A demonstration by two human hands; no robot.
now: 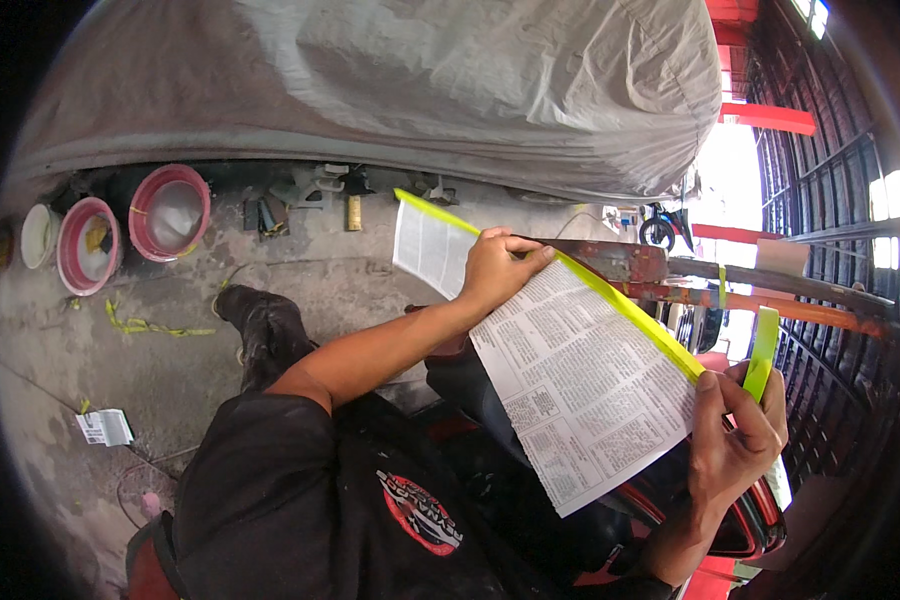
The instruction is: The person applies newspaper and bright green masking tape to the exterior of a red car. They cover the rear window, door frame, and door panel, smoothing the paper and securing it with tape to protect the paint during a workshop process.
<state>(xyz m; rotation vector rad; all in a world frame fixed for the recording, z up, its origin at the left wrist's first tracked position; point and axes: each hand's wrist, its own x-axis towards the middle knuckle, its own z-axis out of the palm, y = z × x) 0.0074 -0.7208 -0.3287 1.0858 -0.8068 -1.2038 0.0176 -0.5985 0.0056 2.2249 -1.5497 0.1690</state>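
A sheet of newspaper (590, 385) hangs slanted in front of me, with a strip of yellow-green masking tape (638, 314) along its upper edge. My left hand (500, 270) pinches the taped edge between thumb and fingers, partway along. Past that hand, the far end of the sheet sticks out to the left. At the sheet's right corner, the thumb and fingers of my right hand (732, 435) grip the tape. That same hand holds a roll of masking tape (763, 355), seen partly edge-on. My palms and some fingertips are hidden.
A large bulk under a grey cover (490, 90) fills the far side. Pink basins (133, 225) and a pale bucket (39, 237) stand on the floor at left, near scraps of tape (150, 325). Rusty metal bars (770, 300) run behind the paper to the right.
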